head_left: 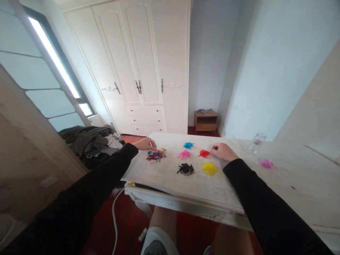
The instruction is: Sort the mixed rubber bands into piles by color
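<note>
Both hands are over the white table (167, 179), and the left hand (146, 143) is right at the far-left edge of the mixed pile (156, 155), a tangle of small, band-like pieces in many colours! Its fingers curve down with a slight gap between them; whether they have hold of a piece, I cannot tell from here. Across the table, the right hand (223, 151) sits just beside the red pile (204, 153), fingers bent in and thumb close to them, and again anything pinched in there is too small to make out. Between the hands, look at the colours: the blue pile (188, 145) at the far side, the pink pile (184, 154) just nearer, the black pile (186, 169) closest to the person along with the yellow pile (209, 168), which lies below the red, each heap apart from its neighbours. Out beyond the right hand stands a clear jar (257, 143), with a pinkish-purple object (266, 163) near it on the tabletop. Behind it all, a white wardrobe (143, 53), and off to the left, a heap of dark clothes (87, 141).
</note>
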`<state>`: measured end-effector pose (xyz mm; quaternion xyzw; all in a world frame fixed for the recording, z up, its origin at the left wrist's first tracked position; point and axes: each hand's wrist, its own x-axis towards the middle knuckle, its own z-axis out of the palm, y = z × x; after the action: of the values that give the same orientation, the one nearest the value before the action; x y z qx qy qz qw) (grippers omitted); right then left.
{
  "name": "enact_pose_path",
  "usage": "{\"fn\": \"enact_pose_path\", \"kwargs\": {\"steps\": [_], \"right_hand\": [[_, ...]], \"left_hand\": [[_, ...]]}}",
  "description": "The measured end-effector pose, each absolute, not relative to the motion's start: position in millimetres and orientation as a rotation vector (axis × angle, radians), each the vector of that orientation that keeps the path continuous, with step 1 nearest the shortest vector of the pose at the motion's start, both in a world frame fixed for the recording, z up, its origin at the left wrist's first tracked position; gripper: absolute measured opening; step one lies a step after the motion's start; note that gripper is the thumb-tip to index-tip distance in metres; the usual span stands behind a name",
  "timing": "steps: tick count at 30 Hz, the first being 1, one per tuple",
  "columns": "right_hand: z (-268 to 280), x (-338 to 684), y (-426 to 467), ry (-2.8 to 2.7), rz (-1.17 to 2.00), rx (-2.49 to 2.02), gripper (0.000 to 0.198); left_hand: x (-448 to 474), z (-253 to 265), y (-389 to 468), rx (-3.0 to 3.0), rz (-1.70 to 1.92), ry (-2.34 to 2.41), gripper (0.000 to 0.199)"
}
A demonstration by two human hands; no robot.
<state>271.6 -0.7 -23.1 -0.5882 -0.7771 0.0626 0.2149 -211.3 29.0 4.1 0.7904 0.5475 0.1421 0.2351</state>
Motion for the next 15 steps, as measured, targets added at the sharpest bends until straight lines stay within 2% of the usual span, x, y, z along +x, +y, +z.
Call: {"fn": "enact_pose_path", "kwargs": {"steps": [15], "right_hand": [[-29.4, 277.2, 4.4, -2.15, 0.22, -1.568, 0.022]], "left_hand": [[-203.3, 2.5, 18.5, 2.301, 0.303, 1.527, 0.034]]}}
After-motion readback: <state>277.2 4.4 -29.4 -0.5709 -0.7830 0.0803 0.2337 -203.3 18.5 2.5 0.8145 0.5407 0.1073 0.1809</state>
